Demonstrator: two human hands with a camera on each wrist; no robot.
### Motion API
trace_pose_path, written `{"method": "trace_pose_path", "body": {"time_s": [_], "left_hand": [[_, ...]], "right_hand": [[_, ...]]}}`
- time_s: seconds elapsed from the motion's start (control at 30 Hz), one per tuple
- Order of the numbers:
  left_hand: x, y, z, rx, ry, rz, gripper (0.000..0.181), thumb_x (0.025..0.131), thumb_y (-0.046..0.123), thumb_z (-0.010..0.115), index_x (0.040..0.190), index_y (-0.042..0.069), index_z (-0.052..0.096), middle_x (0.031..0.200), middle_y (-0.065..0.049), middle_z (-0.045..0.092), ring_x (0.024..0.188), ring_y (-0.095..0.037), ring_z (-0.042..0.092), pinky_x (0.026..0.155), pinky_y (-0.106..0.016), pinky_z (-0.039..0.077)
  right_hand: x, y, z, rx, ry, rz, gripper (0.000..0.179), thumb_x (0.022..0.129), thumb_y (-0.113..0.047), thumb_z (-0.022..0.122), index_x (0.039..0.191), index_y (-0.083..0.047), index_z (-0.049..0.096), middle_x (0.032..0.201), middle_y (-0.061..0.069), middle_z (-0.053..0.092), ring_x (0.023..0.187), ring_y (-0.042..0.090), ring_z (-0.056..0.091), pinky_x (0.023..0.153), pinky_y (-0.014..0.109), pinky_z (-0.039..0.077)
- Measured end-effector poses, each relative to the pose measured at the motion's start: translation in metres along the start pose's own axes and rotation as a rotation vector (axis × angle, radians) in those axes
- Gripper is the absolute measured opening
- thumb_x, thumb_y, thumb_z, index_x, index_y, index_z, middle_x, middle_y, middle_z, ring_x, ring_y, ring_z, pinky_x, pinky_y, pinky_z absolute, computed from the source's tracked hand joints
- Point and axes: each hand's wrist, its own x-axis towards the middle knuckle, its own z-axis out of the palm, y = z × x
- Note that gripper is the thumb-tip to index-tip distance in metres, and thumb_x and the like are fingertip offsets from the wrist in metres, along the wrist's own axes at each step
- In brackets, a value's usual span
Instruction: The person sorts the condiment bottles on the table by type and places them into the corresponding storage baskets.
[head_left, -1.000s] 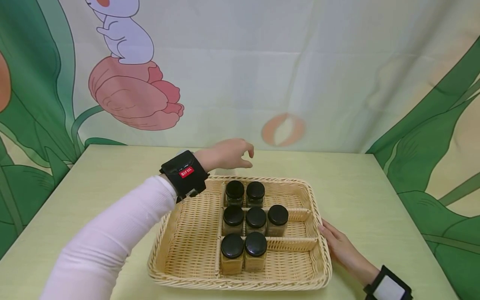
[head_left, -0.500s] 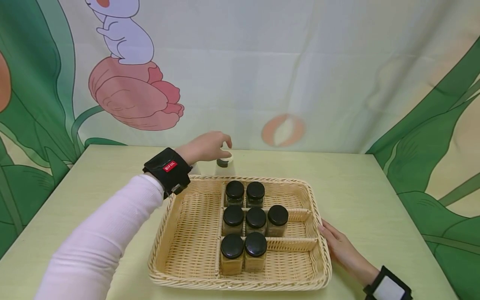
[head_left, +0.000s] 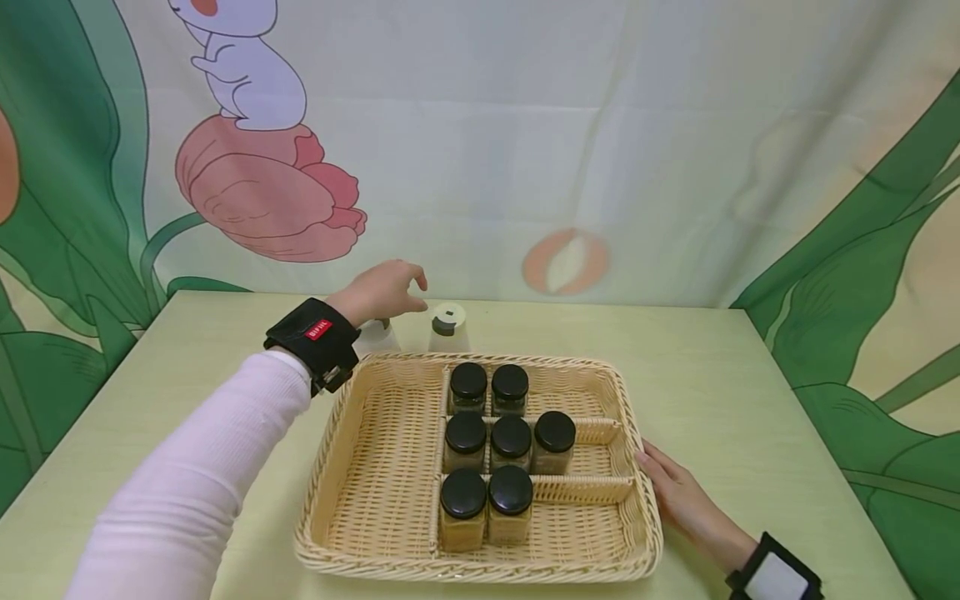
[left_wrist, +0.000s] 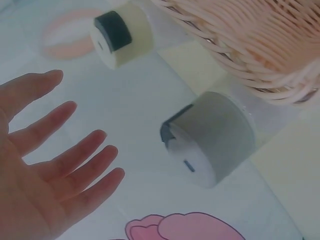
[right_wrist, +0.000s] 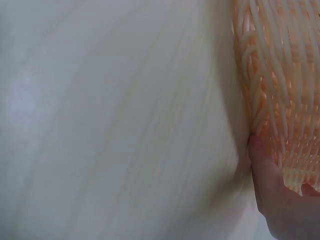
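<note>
My left hand (head_left: 382, 292) is raised behind the basket with fingers apart, holding nothing. Beneath it stands a clear shaker jar (head_left: 377, 337), partly covered by the hand; its greyish-white lid (left_wrist: 215, 135) has a dark flap. To the right of that hand is a second clear jar (head_left: 448, 337) with a cream lid (left_wrist: 135, 37) and a dark flap. My right hand (head_left: 686, 492) rests against the right outer side of the wicker basket (head_left: 382, 467), fairly straight fingers (right_wrist: 265, 165) touching the weave. Several black-lidded jars (head_left: 512, 442) stand in the basket's right-hand compartments.
Wicker dividers (head_left: 581, 490) split the basket's right half into three rows, beside one long left compartment. Around it spreads a pale yellow table (head_left: 720, 392), with a printed cloth backdrop (head_left: 660, 183) rising along its far edge.
My left hand has moved left behind the basket, away from the cream-lidded jar, bringing both jars there into view. My right hand and the basket stay in place.
</note>
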Motion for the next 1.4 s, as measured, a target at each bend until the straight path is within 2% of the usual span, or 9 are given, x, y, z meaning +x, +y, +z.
{"method": "trace_pose_path", "body": {"time_s": [0.27, 0.53, 0.73, 1.07, 1.4], "left_hand": [[-0.003, -0.015, 0.006, 0.0, 0.02, -0.021, 0.031, 0.079, 0.013, 0.061, 0.103, -0.004, 0.053, 0.111, -0.025, 0.053, 0.102, -0.035, 0.046, 0.088, -0.047, 0.04], [-0.005, -0.028, 0.011, 0.001, 0.028, -0.073, 0.033, 0.078, 0.013, 0.062, 0.104, -0.005, 0.052, 0.109, -0.026, 0.053, 0.097, -0.035, 0.048, 0.081, -0.047, 0.044], [-0.007, -0.033, 0.015, -0.001, 0.015, -0.128, 0.035, 0.078, 0.013, 0.063, 0.105, -0.006, 0.052, 0.107, -0.026, 0.054, 0.092, -0.034, 0.049, 0.079, -0.045, 0.046], [-0.009, -0.044, 0.024, -0.008, 0.016, -0.119, 0.033, 0.077, 0.009, 0.062, 0.102, -0.009, 0.052, 0.101, -0.025, 0.056, 0.089, -0.033, 0.051, 0.078, -0.045, 0.047], [-0.01, -0.049, 0.03, -0.028, 0.039, -0.129, 0.031, 0.074, 0.007, 0.06, 0.099, -0.009, 0.052, 0.097, -0.024, 0.055, 0.085, -0.033, 0.051, 0.076, -0.046, 0.047]], "right_hand": [[-0.001, -0.001, 0.0, -0.01, -0.001, -0.009, 0.077, 0.085, -0.055, 0.042, 0.138, -0.007, 0.015, 0.142, 0.026, 0.015, 0.118, 0.036, 0.034, 0.092, 0.045, 0.037], [-0.002, -0.001, -0.001, -0.032, -0.004, -0.014, 0.077, 0.084, -0.056, 0.041, 0.138, -0.008, 0.015, 0.143, 0.026, 0.014, 0.119, 0.036, 0.033, 0.093, 0.045, 0.036], [-0.002, 0.0, -0.001, -0.022, -0.007, -0.025, 0.074, 0.086, -0.054, 0.041, 0.138, -0.008, 0.016, 0.143, 0.026, 0.015, 0.119, 0.036, 0.033, 0.093, 0.045, 0.036], [0.0, 0.001, 0.0, 0.007, -0.001, -0.023, 0.074, 0.086, -0.054, 0.042, 0.138, -0.009, 0.017, 0.141, 0.028, 0.019, 0.115, 0.038, 0.038, 0.088, 0.045, 0.042], [0.0, 0.003, 0.0, 0.006, -0.008, -0.039, 0.071, 0.087, -0.052, 0.042, 0.138, -0.009, 0.017, 0.141, 0.027, 0.018, 0.117, 0.037, 0.036, 0.09, 0.045, 0.039]]}}
